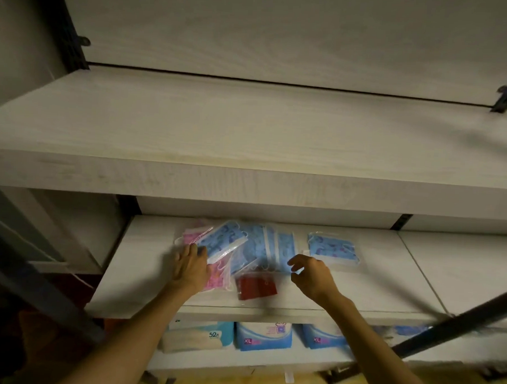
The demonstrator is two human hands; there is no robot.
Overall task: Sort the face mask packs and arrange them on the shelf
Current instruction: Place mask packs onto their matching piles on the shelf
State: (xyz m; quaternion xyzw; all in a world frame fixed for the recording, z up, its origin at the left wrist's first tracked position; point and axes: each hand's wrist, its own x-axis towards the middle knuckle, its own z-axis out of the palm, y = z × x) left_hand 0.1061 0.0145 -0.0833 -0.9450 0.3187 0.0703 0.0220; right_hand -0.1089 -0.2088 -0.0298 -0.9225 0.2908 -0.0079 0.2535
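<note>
Reaching onto the middle shelf [144, 262], the left hand [191, 269] lies flat with fingers straight, its fingertips touching the edge of a blue mask pack [222, 240] that overlaps a pink mask pack [193, 234]. The right hand [311, 274] hovers with fingers loosely curled, holding nothing, just over a striped blue pack [276, 246]. A red pack [256, 286] lies between the hands. Another blue pack [332, 249] sits apart to the right. Boxed goods [263, 336] stand on the shelf below.

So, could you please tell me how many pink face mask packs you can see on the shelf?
2: one pink plastic-wrapped mask pack at the pile's far left, another pink pack nearer, beside the left wrist. Both are partly covered by blue packs; more may be hidden.
</note>
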